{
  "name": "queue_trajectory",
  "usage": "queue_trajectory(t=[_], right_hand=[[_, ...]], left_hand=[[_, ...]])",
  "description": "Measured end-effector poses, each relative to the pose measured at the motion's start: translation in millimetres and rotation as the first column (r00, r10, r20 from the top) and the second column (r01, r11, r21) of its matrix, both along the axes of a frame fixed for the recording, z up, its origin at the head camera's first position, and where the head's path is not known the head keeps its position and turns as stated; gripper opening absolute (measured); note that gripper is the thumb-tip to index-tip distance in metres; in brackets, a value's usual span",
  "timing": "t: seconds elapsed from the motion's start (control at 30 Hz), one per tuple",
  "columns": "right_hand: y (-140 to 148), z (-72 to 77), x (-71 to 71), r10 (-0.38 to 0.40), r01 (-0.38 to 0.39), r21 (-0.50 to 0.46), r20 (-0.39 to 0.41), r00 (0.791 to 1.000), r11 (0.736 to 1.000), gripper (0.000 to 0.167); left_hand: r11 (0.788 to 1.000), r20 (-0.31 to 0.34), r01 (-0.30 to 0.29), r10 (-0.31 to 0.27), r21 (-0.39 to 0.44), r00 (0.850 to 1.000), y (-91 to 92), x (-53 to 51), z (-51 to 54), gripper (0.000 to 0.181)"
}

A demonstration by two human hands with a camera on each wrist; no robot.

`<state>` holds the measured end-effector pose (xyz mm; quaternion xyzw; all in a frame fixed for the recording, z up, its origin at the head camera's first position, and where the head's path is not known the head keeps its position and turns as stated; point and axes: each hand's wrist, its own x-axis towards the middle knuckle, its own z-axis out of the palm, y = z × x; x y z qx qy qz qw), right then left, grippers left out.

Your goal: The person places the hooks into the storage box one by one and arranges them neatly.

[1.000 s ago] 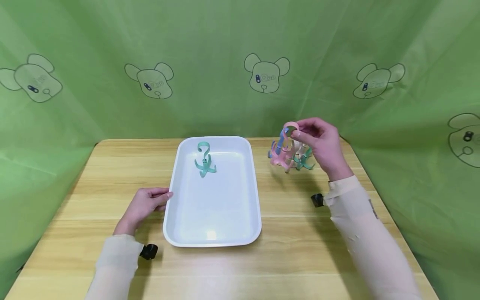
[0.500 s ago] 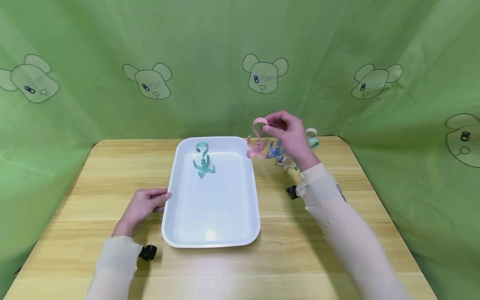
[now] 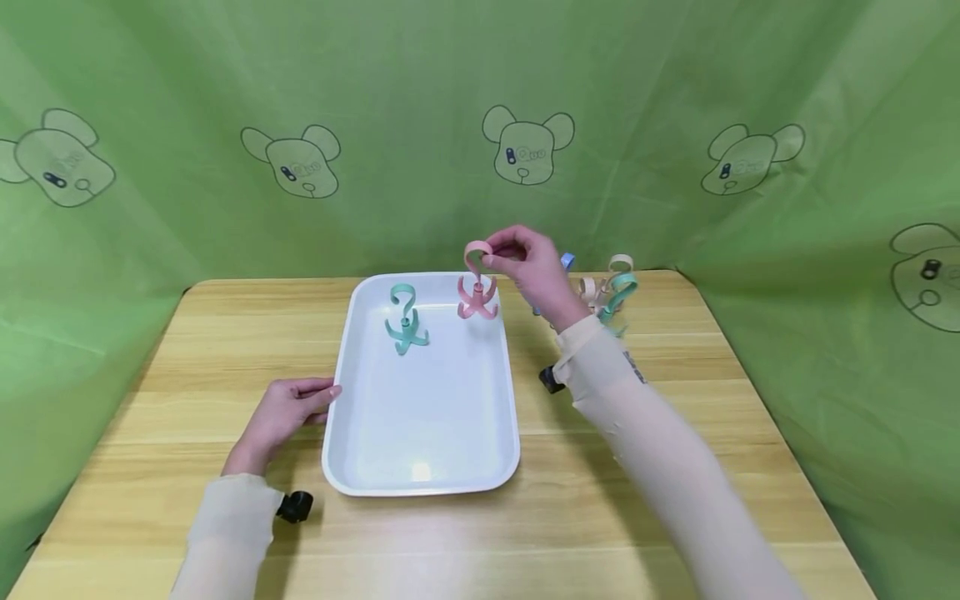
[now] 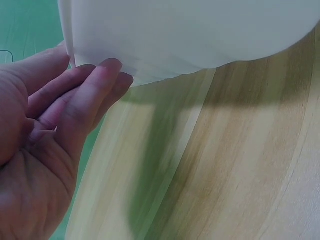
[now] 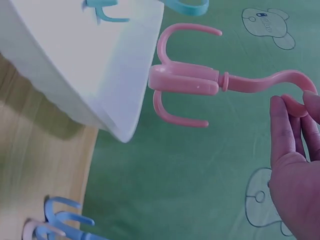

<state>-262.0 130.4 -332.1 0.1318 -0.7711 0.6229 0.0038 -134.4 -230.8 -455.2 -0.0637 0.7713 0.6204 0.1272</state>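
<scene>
The right hand (image 3: 531, 265) pinches the curved top of a pink hook (image 3: 477, 302), which hangs upright over the back right corner of the white tray (image 3: 513, 417). In the right wrist view the pink hook (image 5: 185, 82) shows its prongs beside the tray's wall (image 5: 125, 107), with thumb and fingers of the hand (image 5: 300, 175) on its curved end. A green hook (image 3: 407, 333) stands in the tray's back left part. The left hand (image 3: 283, 417) grips the tray's left rim between thumb and fingers; the left wrist view shows this hand (image 4: 60, 110) at the tray's wall (image 4: 150, 35).
Right of the tray, partly behind the right hand and sleeve, stand several more hooks: a green one (image 3: 617, 293), a blue one (image 3: 567, 261) and pale pink ones (image 3: 588, 292). A green curtain (image 3: 420, 217) rises behind the wooden table (image 3: 247, 333).
The right hand has carried the pink hook leftward from the group of hooks to above the tray. The left hand has stayed on the tray's rim.
</scene>
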Motion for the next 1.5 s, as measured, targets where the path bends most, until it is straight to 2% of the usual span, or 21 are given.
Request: queue_trajectory(t=[0.37, 0.77, 0.97, 1.33, 1.5], right_hand=[[-18, -20.9, -12.0, 0.023, -0.024, 0.018, 0.045, 0.999, 1.000, 0.025], [-23, -45.8, -20.8, 0.022, -0.042, 0.130, 0.152, 0.988, 0.991, 0.025], [-26, -57.1, -24.4, 0.015, -0.043, 0.175, 0.158, 0.987, 0.984, 0.025], [-25, -63.5, -22.8, 0.027, -0.065, 0.223, 0.168, 0.985, 0.973, 0.023], [-26, -64.5, -23.7, 0.023, -0.062, 0.241, 0.162, 0.986, 0.968, 0.022]], left_hand=[[1.000, -0.002, 0.011, -0.011, -0.001, 1.000, -0.8, -0.3, -0.7, 0.046], [1.000, 0.004, 0.006, -0.006, -0.010, 1.000, -1.2, 0.0, 2.0, 0.048], [1.000, 0.005, 0.006, -0.006, -0.003, 1.000, -1.2, 0.1, 0.1, 0.046], [1.000, -0.004, 0.013, -0.013, 0.003, 1.000, -0.5, -1.4, -4.1, 0.043], [1.000, -0.002, 0.012, -0.012, 0.004, 1.000, -0.9, -0.8, -1.9, 0.044]])
